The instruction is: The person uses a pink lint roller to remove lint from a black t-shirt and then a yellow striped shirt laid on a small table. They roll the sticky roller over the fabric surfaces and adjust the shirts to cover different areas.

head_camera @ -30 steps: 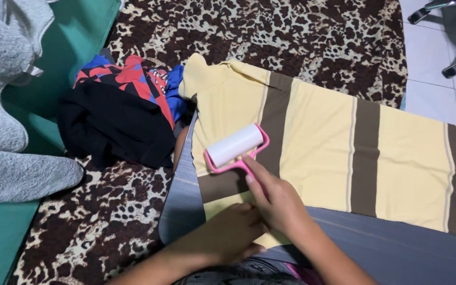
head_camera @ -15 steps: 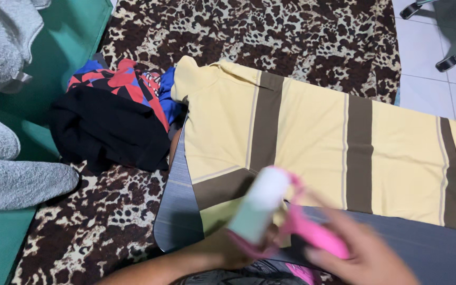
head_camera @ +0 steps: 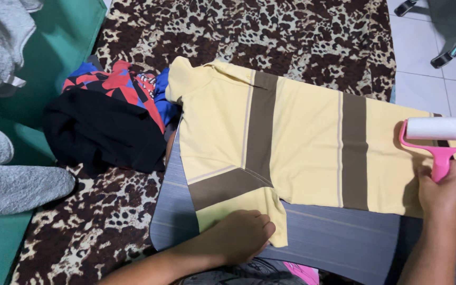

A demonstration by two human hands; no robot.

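Observation:
A yellow shirt with brown stripes [head_camera: 302, 142] lies spread flat on a grey board [head_camera: 339, 237]. My left hand [head_camera: 241, 237] presses flat on the shirt's sleeve at the near left edge. My right hand [head_camera: 444, 192] grips the pink handle of a lint roller [head_camera: 442, 132], whose white roll rests on the shirt's right end.
A pile of black, red and blue clothes [head_camera: 106, 116] lies left of the shirt on a leopard-print blanket [head_camera: 249, 31]. Grey fleece [head_camera: 1, 132] and green fabric [head_camera: 64, 37] are at far left. Chair legs [head_camera: 449, 31] stand on white tiles at top right.
My right hand lifted the lint roller from the shirt's left part near the sleeve and carried it across to the right end. My left hand stayed on the sleeve.

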